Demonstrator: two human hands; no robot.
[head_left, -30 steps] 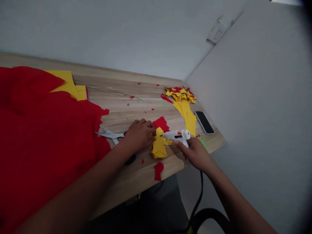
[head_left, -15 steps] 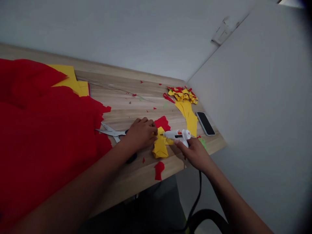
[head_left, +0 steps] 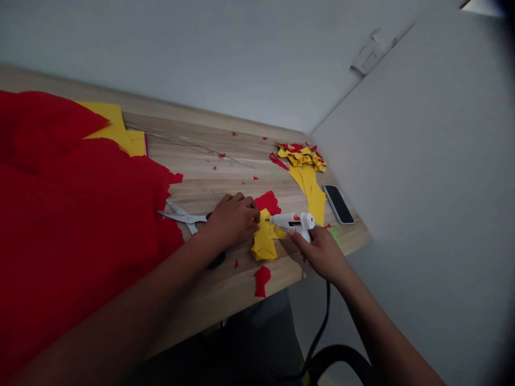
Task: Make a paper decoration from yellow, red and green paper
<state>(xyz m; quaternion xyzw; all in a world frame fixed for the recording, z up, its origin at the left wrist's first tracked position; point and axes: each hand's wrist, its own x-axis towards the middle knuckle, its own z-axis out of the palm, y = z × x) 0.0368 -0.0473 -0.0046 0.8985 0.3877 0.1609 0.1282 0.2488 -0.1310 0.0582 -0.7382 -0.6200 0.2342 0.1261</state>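
My right hand (head_left: 319, 251) is closed around the grip of a white glue gun (head_left: 295, 220), whose nozzle points left. The nozzle tip is at the upper part of a folded yellow paper piece (head_left: 264, 242) lying on the table. My left hand (head_left: 236, 219) rests at that piece's left edge, fingers curled onto it; the fingertips are partly hidden. Just behind the yellow piece lies a scrap of red paper (head_left: 269, 202). Open scissors (head_left: 185, 217) lie left of my left hand, their handles partly covered by my forearm.
Red crepe-like material (head_left: 80, 214) covers the table's left side, beside yellow sheets (head_left: 115, 126). At the right are a pile of red and yellow pieces (head_left: 303, 157), yellow strips (head_left: 311, 193) and a phone (head_left: 339, 205). A red scrap (head_left: 262, 281) lies near the front edge.
The view has shifted very slightly. Both hands, the glue gun and the yellow paper piece stay in nearly the same places.
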